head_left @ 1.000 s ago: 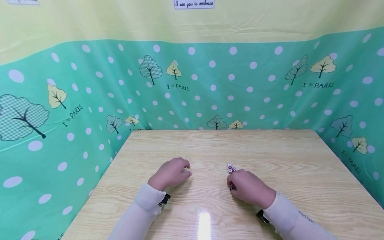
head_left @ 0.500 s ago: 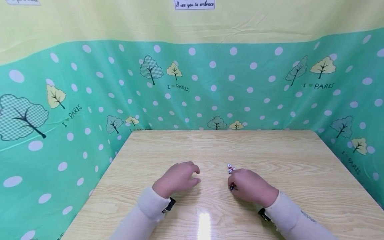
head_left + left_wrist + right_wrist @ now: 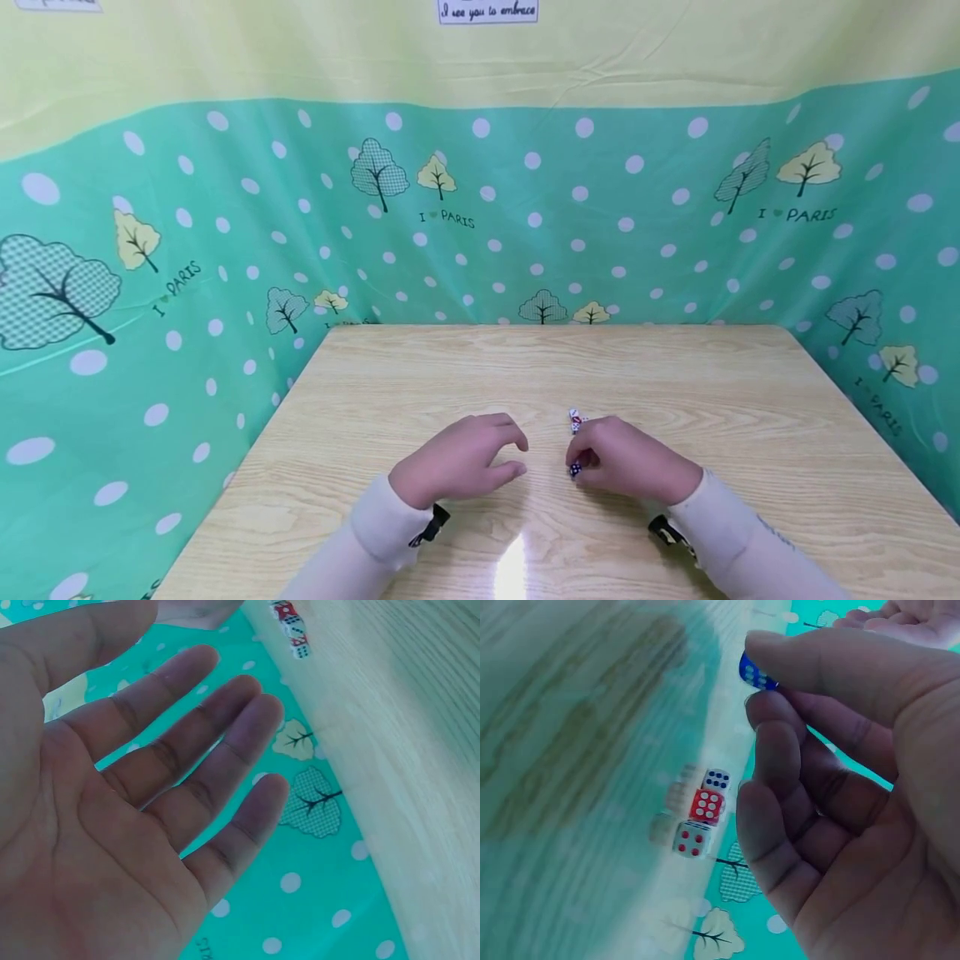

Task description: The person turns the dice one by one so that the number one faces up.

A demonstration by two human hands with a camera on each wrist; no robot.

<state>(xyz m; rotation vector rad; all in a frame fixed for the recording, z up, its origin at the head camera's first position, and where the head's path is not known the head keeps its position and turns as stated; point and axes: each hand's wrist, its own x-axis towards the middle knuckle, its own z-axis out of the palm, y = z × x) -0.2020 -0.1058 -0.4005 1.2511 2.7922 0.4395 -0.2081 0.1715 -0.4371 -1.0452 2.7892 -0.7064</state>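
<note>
My right hand (image 3: 633, 462) pinches a blue die (image 3: 757, 673) with white pips between thumb and forefinger, just in front of a small group of dice on the table. In the right wrist view that group shows a red die (image 3: 707, 805) with white pips. On either side of it sit a white die with dark pips (image 3: 717, 780) and a white die with red pips (image 3: 692, 838). To the left, my left hand (image 3: 461, 458) hovers over the table, holding nothing, its fingers loosely bent and the palm (image 3: 97, 847) bare in the left wrist view.
The wooden table (image 3: 420, 358) reaches back to a green dotted curtain (image 3: 540, 208) printed with trees, which also hangs at both sides. A bright light reflection (image 3: 512, 567) lies on the front of the tabletop.
My left hand has moved right, closer to the right hand. The right hand has turned slightly, and the blue die at its fingertips shows more clearly. The dice group stays put.
</note>
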